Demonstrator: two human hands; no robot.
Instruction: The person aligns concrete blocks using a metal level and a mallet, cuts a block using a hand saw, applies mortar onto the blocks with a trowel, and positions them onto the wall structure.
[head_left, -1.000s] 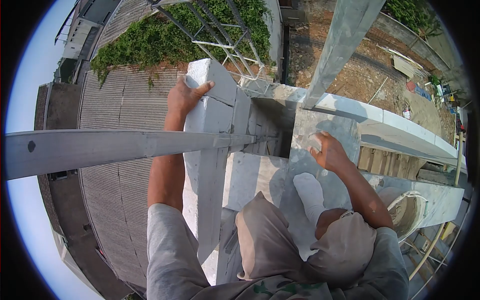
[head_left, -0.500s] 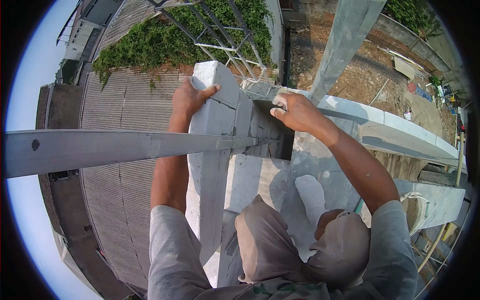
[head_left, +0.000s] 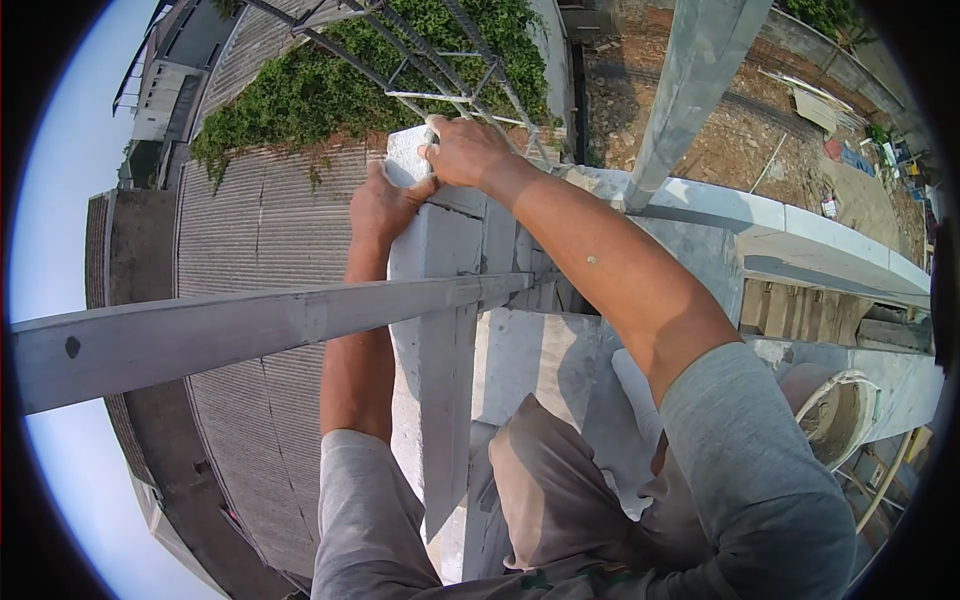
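Note:
A white concrete block [head_left: 405, 158] sits at the far end of a narrow wall of white blocks [head_left: 432, 390]. My left hand [head_left: 386, 205] grips the block's near left side, its thumb lying across the top. From the right, my right hand [head_left: 466, 152] holds the block's far right edge, thumb bent toward the top face. Both hands are close together, and the right one hides much of the block's right side. Whitish dust coats some of the fingertips.
A grey beam [head_left: 250, 325] crosses the wall below my hands. Beyond the block rises a steel rebar frame [head_left: 450, 70]. A metal post [head_left: 697, 90] slants up at the right, with a bucket [head_left: 845, 415] lower down. Corrugated roofing [head_left: 270, 230] lies far below on the left.
My right hand has moved left, from above the gap beside the wall onto the block's far edge. My left hand stays on the block. The view has shifted slightly.

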